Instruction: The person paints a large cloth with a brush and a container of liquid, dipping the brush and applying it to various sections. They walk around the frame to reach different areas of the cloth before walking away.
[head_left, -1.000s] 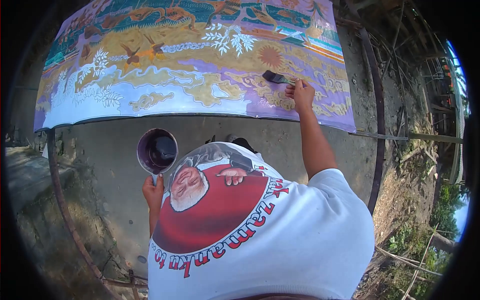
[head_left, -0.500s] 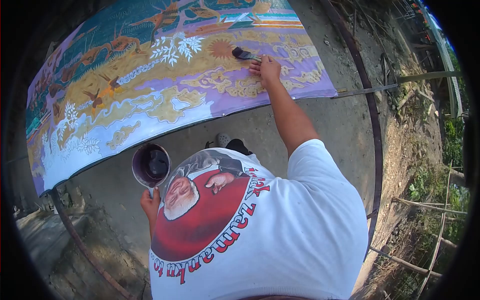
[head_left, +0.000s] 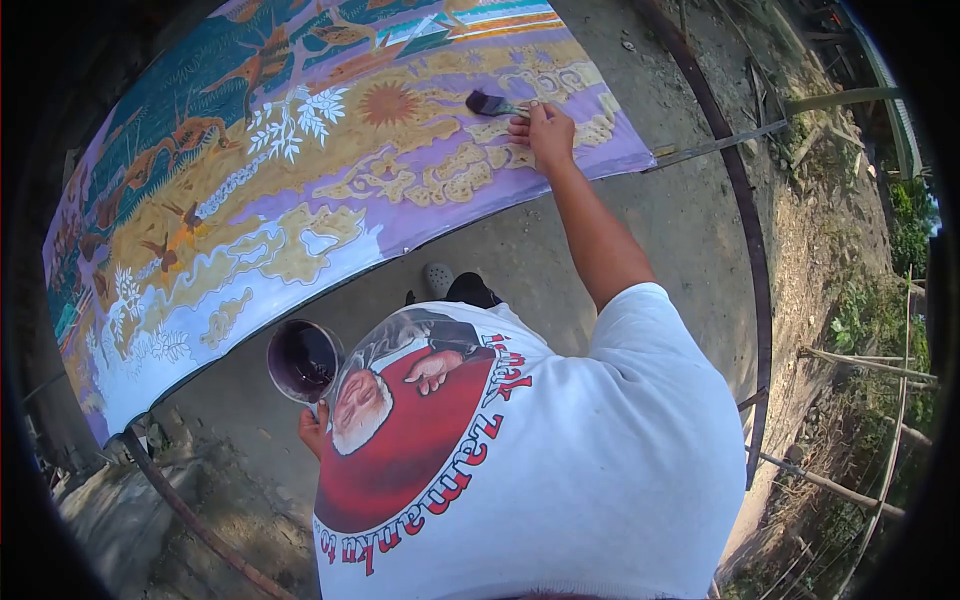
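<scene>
The right hand point(head_left: 545, 130) grips a brush point(head_left: 488, 103), bristles touching the painted cloth point(head_left: 300, 190) (purple band, near its far edge). The left hand point(head_left: 315, 428) holds a cup point(head_left: 303, 360) of dark dye beside the shirt point(head_left: 560, 470).

The left hand point(head_left: 313, 428) (gripping the cup point(head_left: 303, 360)) hides mostly behind the shirt point(head_left: 560, 470).

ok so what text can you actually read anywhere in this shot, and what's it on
"Zamanku to": red letters curving round the printed picture on the white T-shirt, seen upside down.
A further red word near the shirt's upper fold, ending in "ak": its first letters are too unclear to read.
Painted cloth, cup in the left hand, brush in the right hand: no writing to be seen.
</scene>
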